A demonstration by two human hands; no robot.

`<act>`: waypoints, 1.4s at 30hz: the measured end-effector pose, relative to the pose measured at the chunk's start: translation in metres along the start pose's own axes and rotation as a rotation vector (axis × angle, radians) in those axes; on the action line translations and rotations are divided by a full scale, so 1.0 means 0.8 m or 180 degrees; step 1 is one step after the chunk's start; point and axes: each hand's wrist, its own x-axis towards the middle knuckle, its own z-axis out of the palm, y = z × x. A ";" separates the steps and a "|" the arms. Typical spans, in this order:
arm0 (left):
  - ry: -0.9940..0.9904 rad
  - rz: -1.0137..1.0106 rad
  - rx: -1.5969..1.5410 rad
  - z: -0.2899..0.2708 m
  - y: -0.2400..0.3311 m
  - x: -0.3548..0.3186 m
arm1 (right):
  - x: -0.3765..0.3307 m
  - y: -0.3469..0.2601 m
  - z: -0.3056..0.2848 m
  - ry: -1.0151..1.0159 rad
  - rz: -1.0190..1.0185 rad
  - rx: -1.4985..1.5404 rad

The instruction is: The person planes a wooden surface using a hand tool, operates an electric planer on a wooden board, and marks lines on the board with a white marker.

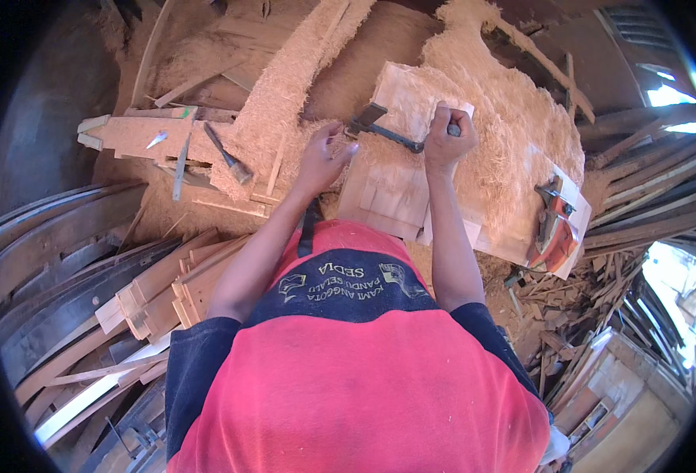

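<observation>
My right hand [449, 144] is closed around the dark grip of a metal tool that looks like a bar clamp [399, 138]. Its bar runs left from my fist to a flat jaw over a pale wooden board [399, 94]. Fingers hide most of the grip; only its rounded end shows. To the left, my left hand [324, 160] is raised over the shavings, its fingers loosely bent and apart, with nothing visible in them. Left of that hand, a chisel-like tool [228, 154] lies slanted on the bench beside a thin metal strip [181, 168].
Curly wood shavings [505, 102] cover much of the bench. On the right edge a reddish hand plane [554, 229] rests on a board. Stacked planks [158, 292] stand at my left, and more timber [655, 189] leans on the right. Scrap wood [557, 303] litters the lower right.
</observation>
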 end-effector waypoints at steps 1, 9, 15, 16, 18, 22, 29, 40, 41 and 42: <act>0.0046 -0.0017 0.0027 0.005 0.003 0.001 | 0.001 0.005 0.003 -0.0102 0.0128 -0.0156; 0.0093 -0.0204 -0.0022 0.013 0.003 0.008 | 0.026 0.006 -0.032 -0.1734 0.0559 0.0578; 0.0555 -0.0410 0.0341 -0.040 -0.069 -0.015 | 0.010 0.017 -0.036 -0.1491 0.0723 0.0293; 0.0706 -0.0629 0.0290 -0.060 -0.084 -0.021 | 0.003 0.021 -0.035 -0.1528 0.0707 0.0317; 0.1241 -0.0898 0.0584 -0.104 -0.117 -0.033 | -0.006 0.025 -0.037 -0.1214 0.0642 0.0395; 0.1813 -0.1471 -0.0256 -0.203 -0.214 -0.073 | -0.006 0.017 -0.042 -0.1304 0.0548 0.0105; 0.2621 -0.1965 -0.0109 -0.373 -0.347 -0.033 | -0.016 0.021 -0.043 -0.1133 0.0735 -0.0423; 0.3644 -0.2508 -0.1276 -0.498 -0.484 0.080 | -0.181 -0.013 -0.045 -0.0991 0.0547 -0.1764; 0.3704 -0.2198 -0.1473 -0.503 -0.491 0.074 | -0.184 -0.016 -0.038 -0.1446 0.0343 -0.1729; 0.3777 -0.1882 -0.1664 -0.506 -0.496 0.065 | -0.187 -0.018 -0.030 -0.1914 0.0126 -0.1675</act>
